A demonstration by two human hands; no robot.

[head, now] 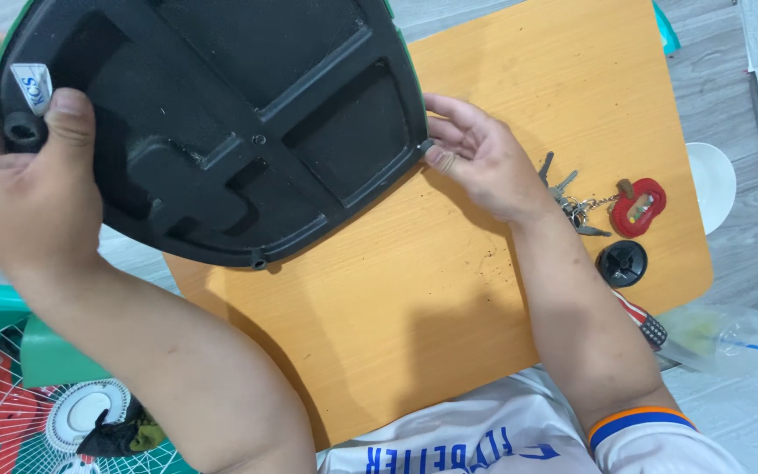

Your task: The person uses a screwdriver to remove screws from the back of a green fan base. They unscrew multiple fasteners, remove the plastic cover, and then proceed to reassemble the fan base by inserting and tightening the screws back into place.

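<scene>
Black moulded plastic fills the upper left of the view: it is the underside of a fan base (247, 114), with ribs and shallow compartments, and a thin green edge shows along its rim. You hold it up, tilted, above the left part of the orange wooden table (449, 290).

Your left hand (24, 189) grips the base at its left end, the thumb pressed flat on the black surface just beside a small white sticker (35, 86) and a round hole. Your right hand (480, 158) is at the right edge of the base; its fingers are curled together and the fingertips (439, 156) pinch a small dark piece at the rim. What this piece is, I cannot tell.

On the table, to the right of your right hand, lies a bunch of keys (572, 206) with a red apple-shaped tag (640, 207). A round black cap (622, 262) lies just below them. Beyond the table's right edge there is a white bowl (712, 184) on the floor, and a clear plastic bag (712, 338) near your right elbow. At the lower left you see a green fan grille (10, 412) with a white hub.
</scene>
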